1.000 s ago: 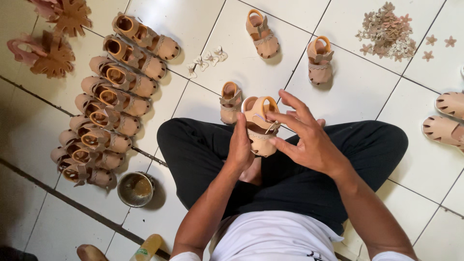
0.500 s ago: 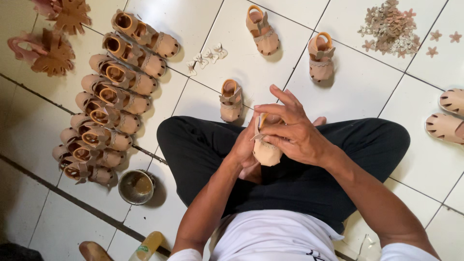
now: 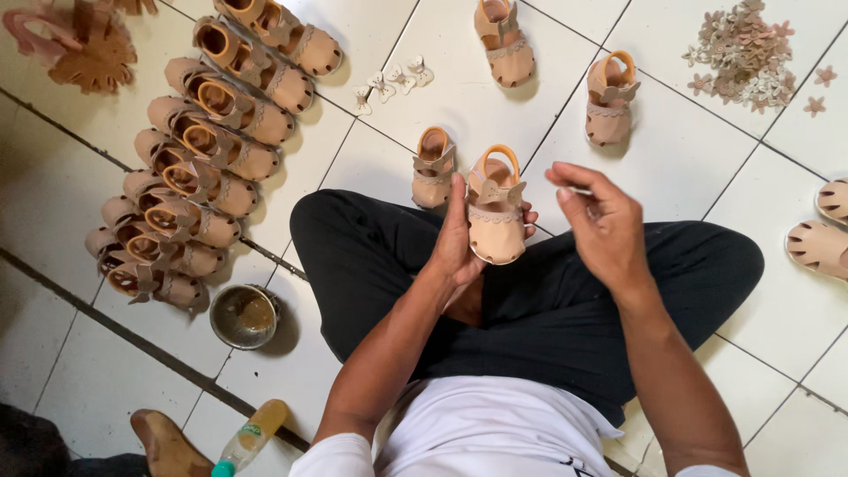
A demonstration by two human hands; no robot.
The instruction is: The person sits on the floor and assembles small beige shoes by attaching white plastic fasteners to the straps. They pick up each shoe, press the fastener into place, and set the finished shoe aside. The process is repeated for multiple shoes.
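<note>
My left hand holds a small tan child's sandal upright over my crossed legs, its butterfly-shaped strap piece facing up. My right hand hovers just to the right of the sandal, apart from it, with thumb and forefinger pinched on something small and pale that I cannot make out. A matching sandal lies on the white tiles just beyond my left hand.
A long stack of tan sandals lies at the left. Two more sandals lie farther off, a pale pair at the right edge. Butterfly cutouts are heaped top right. A metal bowl and a bottle sit near my left knee.
My right hand has come off the sandal and moved right. The left hand has turned the sandal so its top faces the camera.
</note>
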